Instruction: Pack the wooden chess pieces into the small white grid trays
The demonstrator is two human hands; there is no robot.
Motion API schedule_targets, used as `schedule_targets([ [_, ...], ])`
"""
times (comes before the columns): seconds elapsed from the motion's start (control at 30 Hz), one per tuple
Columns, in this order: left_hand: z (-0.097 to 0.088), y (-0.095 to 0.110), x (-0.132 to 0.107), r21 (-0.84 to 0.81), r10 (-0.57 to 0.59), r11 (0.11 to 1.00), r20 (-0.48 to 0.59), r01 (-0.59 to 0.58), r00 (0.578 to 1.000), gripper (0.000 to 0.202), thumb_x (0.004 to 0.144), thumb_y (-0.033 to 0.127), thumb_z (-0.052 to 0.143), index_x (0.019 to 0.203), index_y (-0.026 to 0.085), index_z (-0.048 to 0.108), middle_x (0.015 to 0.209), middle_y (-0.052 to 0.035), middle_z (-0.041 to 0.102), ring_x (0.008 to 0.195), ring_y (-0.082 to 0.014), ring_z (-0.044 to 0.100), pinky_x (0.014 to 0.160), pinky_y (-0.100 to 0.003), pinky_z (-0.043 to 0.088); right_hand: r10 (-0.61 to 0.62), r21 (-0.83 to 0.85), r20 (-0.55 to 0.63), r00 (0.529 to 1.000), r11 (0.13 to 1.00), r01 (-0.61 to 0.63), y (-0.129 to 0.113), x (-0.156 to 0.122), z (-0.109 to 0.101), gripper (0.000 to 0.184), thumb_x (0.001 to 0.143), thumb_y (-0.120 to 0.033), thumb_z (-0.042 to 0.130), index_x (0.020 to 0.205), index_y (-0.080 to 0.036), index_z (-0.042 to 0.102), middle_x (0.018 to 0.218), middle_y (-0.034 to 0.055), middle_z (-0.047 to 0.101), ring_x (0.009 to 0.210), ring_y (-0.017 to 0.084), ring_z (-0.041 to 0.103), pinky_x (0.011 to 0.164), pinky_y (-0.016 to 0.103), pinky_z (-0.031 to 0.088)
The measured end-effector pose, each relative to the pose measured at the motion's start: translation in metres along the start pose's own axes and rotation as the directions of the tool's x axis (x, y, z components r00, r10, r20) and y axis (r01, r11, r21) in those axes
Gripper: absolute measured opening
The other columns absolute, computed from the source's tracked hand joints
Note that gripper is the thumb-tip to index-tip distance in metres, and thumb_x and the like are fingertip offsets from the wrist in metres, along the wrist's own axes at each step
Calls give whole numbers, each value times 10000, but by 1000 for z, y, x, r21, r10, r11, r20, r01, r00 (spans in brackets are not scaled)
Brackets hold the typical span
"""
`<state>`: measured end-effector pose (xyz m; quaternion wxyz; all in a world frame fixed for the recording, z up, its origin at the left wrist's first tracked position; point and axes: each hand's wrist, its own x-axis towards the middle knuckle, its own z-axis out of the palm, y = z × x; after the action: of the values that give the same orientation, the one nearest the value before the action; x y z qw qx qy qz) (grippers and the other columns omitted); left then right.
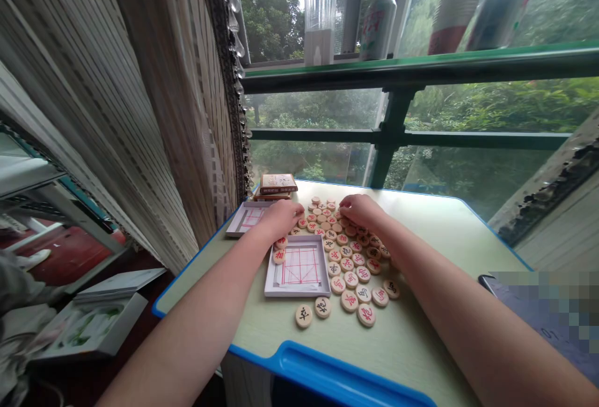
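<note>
Round wooden chess discs (349, 263) (red and black marks) lie mid-frame; left hand (281, 216) and right hand (358, 209) rest curled on them, grip unclear.

Quantity: xiangqi discs (347, 264), several dozen, exact count indeterminable; white trays (297, 293), two; drink cans (378, 25), two; paper-cup stack (456, 4), one; table (444, 238), one.

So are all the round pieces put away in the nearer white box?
No, the round pieces lie spread on the table beside the nearer white box, which shows only a red-lined sheet inside.
</note>
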<state>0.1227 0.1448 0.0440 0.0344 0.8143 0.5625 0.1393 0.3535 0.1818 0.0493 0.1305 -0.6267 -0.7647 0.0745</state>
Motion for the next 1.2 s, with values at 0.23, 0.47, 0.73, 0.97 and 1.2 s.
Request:
schedule_targets([
  [0.23,3,-7,4,-25,-16,1000,-55,14,998,290,741,94,541,962,207,691,1014,-54,673,933,-182,620,842,-265,467,-28,50,-81,996,998,32,4,-1,-3,265,798,-196,557,1016,-197,707,1056,54,696,967,189,598,826,254,438],
  [0.47,1,-6,4,-48,24,999,-5,-24,1000,252,765,202,590,972,200,734,985,-58,712,924,-185,637,833,-259,476,7,114,-8,1000,993,-6,8,-2,-15,299,755,-81,536,930,-204,745,949,41,725,881,171,632,777,226,466],
  [0.73,-4,-6,0,-54,78,996,74,-74,994,229,811,223,538,915,220,742,924,-43,730,858,-168,656,779,-229,469,98,190,208,973,972,-139,15,-12,-36,274,709,-213,659,970,-169,730,974,72,711,757,160,635,587,207,476],
  [0.97,-8,2,-4,68,-8,998,-1,9,1000,302,810,233,517,1042,185,704,1081,-79,691,1002,-204,622,880,-265,455,116,130,257,960,980,-153,20,-11,-33,256,744,-312,661,946,-167,720,912,70,715,737,159,635,566,209,466],
  [1.2,-24,11,-14,287,-64,957,72,41,995,266,788,354,549,700,152,698,967,-125,681,892,-242,630,742,-285,485,47,140,138,989,988,-66,20,-7,-24,240,699,-246,696,927,-173,676,973,53,706,760,150,632,605,205,467],
])
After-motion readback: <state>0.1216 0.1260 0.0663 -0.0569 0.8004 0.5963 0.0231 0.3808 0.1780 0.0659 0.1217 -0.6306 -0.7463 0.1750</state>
